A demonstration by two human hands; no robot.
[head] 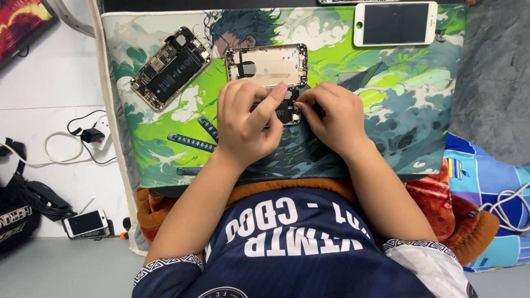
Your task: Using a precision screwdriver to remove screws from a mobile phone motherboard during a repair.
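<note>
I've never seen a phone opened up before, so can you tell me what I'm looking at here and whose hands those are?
The picture comes from a camera worn on a person's head, looking straight down at their own two hands. The left hand and the right hand meet over a small dark phone part, and the fingers of both are pinching or pressing it. It is too covered to say exactly what it is. Just above it lies an empty gold phone shell. To the left sits an opened phone showing its black battery and circuit boards. At the top right lies a white phone screen. Everything rests on a green cartoon mat.
</note>
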